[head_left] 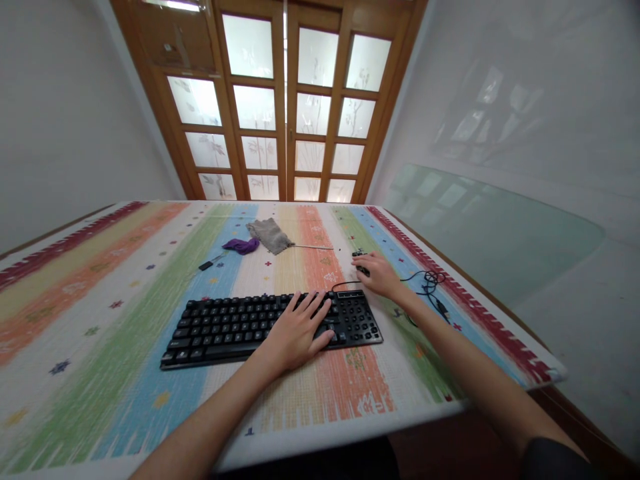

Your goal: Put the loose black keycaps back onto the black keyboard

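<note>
A black keyboard [225, 327] lies on the striped tablecloth [100, 320] in front of me. My left hand [297, 333] rests flat on its right half, fingers spread over the keys. Beyond the keyboard's right end, my right hand [379, 273] covers a small black object [359, 255], which looks like a mouse, fingers curved over it. A black cable [427, 283] lies coiled to the right of that hand.
A grey cloth [270, 235], a purple cloth [243, 245], a thin stick [313, 247] and a small dark tool [210, 262] lie further back. Wooden doors with frosted panes [285, 100] stand behind the table. The table's right edge [500, 327] is close to a wall.
</note>
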`<action>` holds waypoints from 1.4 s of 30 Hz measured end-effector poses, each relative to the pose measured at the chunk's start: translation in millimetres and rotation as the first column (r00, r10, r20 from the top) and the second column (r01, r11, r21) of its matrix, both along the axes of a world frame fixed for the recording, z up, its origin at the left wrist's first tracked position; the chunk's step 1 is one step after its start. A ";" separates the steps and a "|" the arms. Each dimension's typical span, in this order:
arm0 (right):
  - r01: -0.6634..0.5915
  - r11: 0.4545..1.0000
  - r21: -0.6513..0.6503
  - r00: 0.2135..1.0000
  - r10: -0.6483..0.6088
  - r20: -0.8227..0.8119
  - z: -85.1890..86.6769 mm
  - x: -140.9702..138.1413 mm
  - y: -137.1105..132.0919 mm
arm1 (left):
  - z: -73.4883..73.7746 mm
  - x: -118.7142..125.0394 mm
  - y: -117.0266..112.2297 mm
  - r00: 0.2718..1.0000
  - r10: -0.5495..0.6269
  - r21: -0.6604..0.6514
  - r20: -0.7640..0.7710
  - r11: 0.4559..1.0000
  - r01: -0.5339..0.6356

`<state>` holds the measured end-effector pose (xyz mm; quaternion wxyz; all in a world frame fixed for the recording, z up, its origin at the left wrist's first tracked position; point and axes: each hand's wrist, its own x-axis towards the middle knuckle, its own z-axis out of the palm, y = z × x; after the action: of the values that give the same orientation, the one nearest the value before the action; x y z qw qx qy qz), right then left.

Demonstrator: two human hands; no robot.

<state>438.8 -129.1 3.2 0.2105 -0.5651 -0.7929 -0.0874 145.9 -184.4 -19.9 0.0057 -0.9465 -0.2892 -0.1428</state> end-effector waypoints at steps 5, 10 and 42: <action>0.230 0.960 -0.161 0.973 -0.221 0.073 3.5 16.4 40.9 | 0.7 -0.1 0.4 1.000 -0.001 -0.001 -0.005 1.000 0.001; 0.332 0.924 -0.188 0.942 -0.316 0.112 -0.2 17.3 65.2 | 1.0 -0.4 0.8 1.000 -0.009 0.021 0.004 1.000 0.009; 0.552 0.803 -0.226 0.834 -0.536 0.134 2.7 -2.1 78.1 | 3.7 -0.6 -1.1 0.999 -0.008 -0.010 -0.031 1.000 0.008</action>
<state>436.7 -51.0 6.0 0.0770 -0.7878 -0.6083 -0.0593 145.3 -185.4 -16.2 0.0051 -0.9498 -0.2858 -0.1268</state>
